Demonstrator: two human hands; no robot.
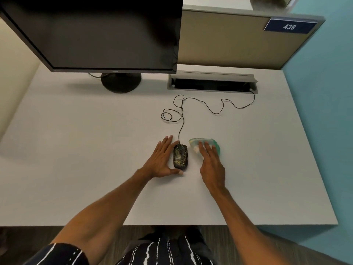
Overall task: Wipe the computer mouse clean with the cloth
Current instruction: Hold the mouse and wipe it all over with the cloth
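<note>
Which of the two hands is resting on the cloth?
The right hand, fingers on the crumpled green-and-white cloth; the left hand flanks the dirty black mouse.

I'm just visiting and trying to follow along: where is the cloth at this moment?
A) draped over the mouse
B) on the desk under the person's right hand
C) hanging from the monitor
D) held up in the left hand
B: the greenish cloth lies on the desk under the right hand's fingers, beside the mouse, which the left hand steadies.
</note>
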